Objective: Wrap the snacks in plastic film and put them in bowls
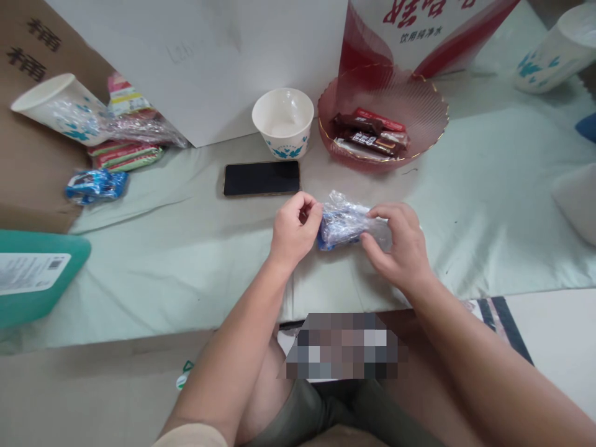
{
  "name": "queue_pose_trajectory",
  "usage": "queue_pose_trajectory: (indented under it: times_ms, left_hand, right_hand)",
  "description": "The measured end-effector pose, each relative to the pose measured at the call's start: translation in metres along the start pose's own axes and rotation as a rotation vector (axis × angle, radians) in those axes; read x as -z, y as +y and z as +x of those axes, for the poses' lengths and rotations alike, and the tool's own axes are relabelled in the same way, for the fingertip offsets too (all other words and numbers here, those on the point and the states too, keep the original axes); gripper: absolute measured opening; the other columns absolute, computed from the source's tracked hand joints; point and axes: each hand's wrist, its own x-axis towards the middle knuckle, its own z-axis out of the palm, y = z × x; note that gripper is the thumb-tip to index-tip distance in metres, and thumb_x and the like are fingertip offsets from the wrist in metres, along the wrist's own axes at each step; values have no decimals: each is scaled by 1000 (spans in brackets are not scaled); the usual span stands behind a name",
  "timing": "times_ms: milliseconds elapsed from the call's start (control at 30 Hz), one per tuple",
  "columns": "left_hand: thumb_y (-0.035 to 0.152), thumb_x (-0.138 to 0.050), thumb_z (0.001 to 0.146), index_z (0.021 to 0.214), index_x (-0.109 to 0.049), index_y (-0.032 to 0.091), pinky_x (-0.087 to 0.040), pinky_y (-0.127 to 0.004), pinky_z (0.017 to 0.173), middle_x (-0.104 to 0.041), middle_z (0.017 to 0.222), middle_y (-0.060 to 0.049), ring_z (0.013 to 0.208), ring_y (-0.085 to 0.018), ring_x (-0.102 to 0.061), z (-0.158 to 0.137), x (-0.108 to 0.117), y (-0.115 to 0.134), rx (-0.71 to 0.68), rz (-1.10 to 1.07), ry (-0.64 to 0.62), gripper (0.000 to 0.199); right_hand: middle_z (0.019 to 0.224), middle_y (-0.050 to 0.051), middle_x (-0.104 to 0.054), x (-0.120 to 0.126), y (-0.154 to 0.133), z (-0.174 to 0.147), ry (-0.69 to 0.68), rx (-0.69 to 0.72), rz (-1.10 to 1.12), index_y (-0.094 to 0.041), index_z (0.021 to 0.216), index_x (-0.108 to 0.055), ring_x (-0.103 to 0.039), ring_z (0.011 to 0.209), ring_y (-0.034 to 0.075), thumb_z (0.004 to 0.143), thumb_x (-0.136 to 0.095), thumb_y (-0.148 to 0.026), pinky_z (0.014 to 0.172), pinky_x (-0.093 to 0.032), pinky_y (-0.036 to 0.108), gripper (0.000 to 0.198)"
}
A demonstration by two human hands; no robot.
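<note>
A blue packet wrapped in crinkled clear plastic lies on the cloth-covered table in front of me. My left hand is at its left end, thumb and forefinger pinched together at the edge of the plastic. What exactly lies between those fingertips is too small to make out. From the right, my right hand grips the other end of the wrap between thumb and fingers. Just beyond my left hand is a black phone, lying flat with its screen dark.
Behind the phone stands a paper cup, beside a pink glass bowl of wrapped snack bars. At left are a tilted cup, blue wrapped packets and a green container. Large boxes line the back.
</note>
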Motion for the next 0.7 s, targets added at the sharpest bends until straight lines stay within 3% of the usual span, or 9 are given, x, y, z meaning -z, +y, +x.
queue_pose_trajectory:
  times_ms: [133,333,500,567,633,700]
  left_hand:
    - [41,-56,94,77,-50,22,-38,-28,59,-50,69,2,61,-12,-45,0,3,0,-47,-2,-29,26]
    - [45,-52,98,80,-51,23,-45,-29,65,-58,83,-3,74,-16,-54,-1,7,0,-121,-10,-46,28]
    - [39,-70,85,98,-60,23,-50,-36,96,-68,114,-9,109,-22,-63,-4,6,5,-267,96,-242,23]
    - [33,-71,84,95,-62,23,-48,-39,103,-70,114,-8,111,-22,-64,-5,5,6,-272,122,-295,18]
    - [30,-64,90,89,-62,22,-49,-38,102,-71,111,-8,108,-21,-66,-5,5,4,-237,109,-277,8]
    - [33,-58,94,89,-62,22,-51,-37,101,-70,114,-9,110,-20,-66,-4,5,1,-216,52,-192,13]
  right_hand:
    - [87,3,-74,2,-2,3,-69,47,64,-26,81,-57,-69,93,26,87,-64,-27,89,-49,45,10]
    - [80,1,-73,8,-6,4,26,-195,210,-26,83,-56,-70,76,20,93,-59,-33,70,-53,34,12]
    - [67,-2,-68,2,-6,0,56,-327,302,-27,85,-50,-61,51,15,95,-59,-44,54,-48,29,22]
    - [65,-2,-69,1,-6,-2,54,-361,344,-27,88,-50,-55,43,13,96,-59,-48,47,-44,27,25]
    - [68,-1,-72,1,-5,-3,38,-344,390,-27,91,-50,-58,45,13,96,-58,-48,48,-46,27,24]
    - [71,0,-73,1,-5,-5,0,-276,455,-27,97,-51,-67,55,17,98,-57,-45,57,-54,31,19]
